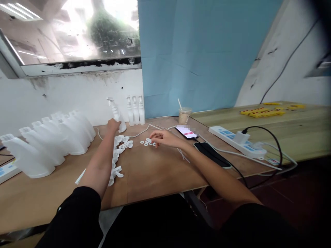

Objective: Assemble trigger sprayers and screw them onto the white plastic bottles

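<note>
Far out at the back of the table, my left hand [114, 124] is wrapped round a white spray bottle [121, 125], which tilts slightly with its spray head up. My right hand [160, 137] hovers at a small pile of white rings [146, 142]. Its fingers curve loosely downward, with gaps between them and nothing visible in them. Between my arms lies a row of loose white spray heads [119, 148], partly hidden by my left forearm. Three finished-looking spray bottles [136, 115] stand upright against the wall.
Several white bottles without tops [38, 155] stand at the left. To the right are a lit phone [186, 132], a dark phone [212, 155], a drink cup with a straw [184, 116] and a power strip [232, 141] with cables. Yellow pieces [263, 113] lie farther right.
</note>
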The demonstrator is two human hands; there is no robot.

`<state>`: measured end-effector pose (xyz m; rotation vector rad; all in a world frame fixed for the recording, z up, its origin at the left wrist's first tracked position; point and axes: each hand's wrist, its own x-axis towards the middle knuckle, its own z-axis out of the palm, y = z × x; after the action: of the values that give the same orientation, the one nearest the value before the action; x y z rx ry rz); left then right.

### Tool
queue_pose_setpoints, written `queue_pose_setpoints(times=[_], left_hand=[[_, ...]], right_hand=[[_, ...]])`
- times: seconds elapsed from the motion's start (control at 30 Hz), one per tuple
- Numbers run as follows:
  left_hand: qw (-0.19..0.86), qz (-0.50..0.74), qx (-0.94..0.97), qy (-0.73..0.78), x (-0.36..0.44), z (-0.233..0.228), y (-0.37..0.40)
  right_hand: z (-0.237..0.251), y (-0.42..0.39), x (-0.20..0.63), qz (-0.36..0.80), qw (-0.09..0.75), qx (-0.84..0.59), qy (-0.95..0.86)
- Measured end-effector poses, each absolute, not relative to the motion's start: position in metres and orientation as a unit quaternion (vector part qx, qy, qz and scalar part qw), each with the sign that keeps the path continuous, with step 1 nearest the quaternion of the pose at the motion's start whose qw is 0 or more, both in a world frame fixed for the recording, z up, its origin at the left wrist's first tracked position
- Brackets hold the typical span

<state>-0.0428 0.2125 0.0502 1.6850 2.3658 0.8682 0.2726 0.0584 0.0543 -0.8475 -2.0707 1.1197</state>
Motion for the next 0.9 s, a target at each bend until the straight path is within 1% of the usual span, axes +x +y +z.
queue_pose_setpoints(times=[0.2, 0.33, 0.57, 0.8, 0.9], left_hand=[[0.073, 0.314, 0.533, 0.783, -0.032, 0.043, 0.238], [0.109, 0.341, 0.523, 0.774, -0.021, 0.033, 0.253], [0.162, 0.396, 0.501, 0.752, -0.009, 0.021, 0.268], [0.254, 0.387, 0.487, 0.740, -0.006, 0.023, 0.268], [0.272, 0.373, 0.498, 0.734, -0.003, 0.024, 0.260]], right_hand=[[0.061, 0.047, 0.273, 0.444, 0.271, -0.307, -0.797], [0.060, 0.044, 0.272, 0.441, 0.261, -0.297, -0.806], [0.065, 0.032, 0.270, 0.471, 0.234, -0.250, -0.813], [0.064, 0.029, 0.269, 0.468, 0.218, -0.233, -0.824], [0.063, 0.028, 0.269, 0.467, 0.217, -0.239, -0.823]])
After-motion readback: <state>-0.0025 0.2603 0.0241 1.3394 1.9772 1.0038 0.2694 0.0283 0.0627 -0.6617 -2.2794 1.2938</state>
